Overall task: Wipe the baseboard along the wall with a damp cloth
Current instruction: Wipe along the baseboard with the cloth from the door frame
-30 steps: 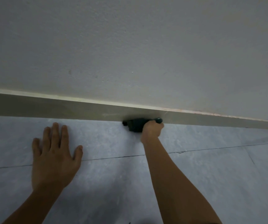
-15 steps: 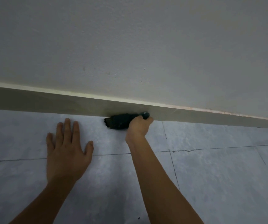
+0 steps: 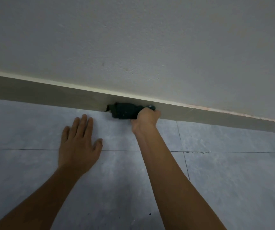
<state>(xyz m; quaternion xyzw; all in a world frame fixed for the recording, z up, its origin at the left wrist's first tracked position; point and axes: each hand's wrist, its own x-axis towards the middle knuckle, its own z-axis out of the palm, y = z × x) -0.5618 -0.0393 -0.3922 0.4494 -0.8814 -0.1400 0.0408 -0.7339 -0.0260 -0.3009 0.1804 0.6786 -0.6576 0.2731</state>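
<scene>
A grey baseboard with a pale top edge runs along the foot of the wall, sloping down to the right. A bunched dark green cloth is pressed against the baseboard near its middle. My right hand is shut on the cloth's right end, with most of the cloth sticking out to the left of my fist. My left hand lies flat on the floor, fingers spread, a short way left of the cloth and in front of the baseboard.
Off-white textured wall fills the upper half. Grey-blue floor tiles with dark grout lines cover the lower half. A reddish stain marks the baseboard's top edge at the right.
My right hand has slid the cloth leftward along the baseboard. My left hand stays planted flat on the floor, and the cloth now lies closer to it. The view has shifted left.
</scene>
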